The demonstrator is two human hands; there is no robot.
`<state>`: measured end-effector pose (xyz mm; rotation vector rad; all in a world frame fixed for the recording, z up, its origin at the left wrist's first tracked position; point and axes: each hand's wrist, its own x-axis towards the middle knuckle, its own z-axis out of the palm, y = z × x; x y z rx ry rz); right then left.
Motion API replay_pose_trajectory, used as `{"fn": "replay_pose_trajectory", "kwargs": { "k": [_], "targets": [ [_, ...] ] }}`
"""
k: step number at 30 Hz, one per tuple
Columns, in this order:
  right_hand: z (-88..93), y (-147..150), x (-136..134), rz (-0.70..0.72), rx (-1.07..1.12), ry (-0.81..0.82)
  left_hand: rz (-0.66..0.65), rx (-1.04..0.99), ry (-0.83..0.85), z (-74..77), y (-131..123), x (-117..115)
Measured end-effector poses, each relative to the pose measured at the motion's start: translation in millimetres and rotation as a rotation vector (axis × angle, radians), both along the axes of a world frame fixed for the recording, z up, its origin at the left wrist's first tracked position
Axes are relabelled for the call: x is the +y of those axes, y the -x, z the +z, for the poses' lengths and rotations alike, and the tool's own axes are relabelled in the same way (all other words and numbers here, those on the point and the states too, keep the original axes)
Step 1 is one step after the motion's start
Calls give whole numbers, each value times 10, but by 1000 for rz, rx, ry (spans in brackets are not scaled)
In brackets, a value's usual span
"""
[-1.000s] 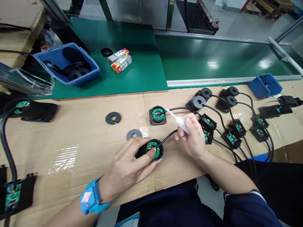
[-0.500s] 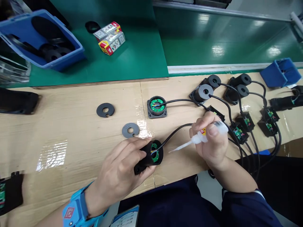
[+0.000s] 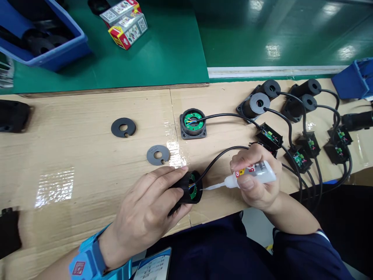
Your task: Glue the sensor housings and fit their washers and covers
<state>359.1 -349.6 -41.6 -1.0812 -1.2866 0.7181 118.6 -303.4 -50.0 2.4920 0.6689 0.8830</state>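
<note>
My left hand [image 3: 154, 198] grips a black cylindrical housing [image 3: 184, 182], tilted so its open end faces right. Inside that end sit a green ring-shaped circuit board [image 3: 193, 190] and thin coloured wires, with a black cable [image 3: 214, 161] leading out. Between the thumb and fingers of my right hand [image 3: 259, 182] is a small white glue bottle [image 3: 262, 172]. Its thin nozzle points left, with the tip at the housing's rim; whether it touches I cannot tell. Two notched discs, a grey one [image 3: 151, 155] and a black one [image 3: 115, 128], lie beyond my left hand.
Another housing with a green board [image 3: 192, 134] stands upright at centre. Several capped housings [image 3: 256, 105] and cabled black boxes [image 3: 300, 157] crowd the right. A blue bin [image 3: 65, 54] and a small printed box [image 3: 128, 25] rest on the green raised board [image 3: 171, 58].
My right hand has brought the glue bottle's nozzle left to the housing's rim, with the bottle now more level. My left hand still holds the housing. The camera view has shifted slightly.
</note>
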Motion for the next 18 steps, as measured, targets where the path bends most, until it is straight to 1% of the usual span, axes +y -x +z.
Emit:
{"fn": "replay_pose_trajectory", "kwargs": {
  "k": [4, 15, 18],
  "targets": [
    [-12, 4, -21, -8, 7, 22, 2, 9, -30, 3, -10, 2],
    [-29, -4, -49, 48, 30, 28, 19, 21, -51, 8, -6, -5],
    [-48, 4, -54, 26, 28, 29, 23, 22, -57, 4, -6, -4]
  ]
}}
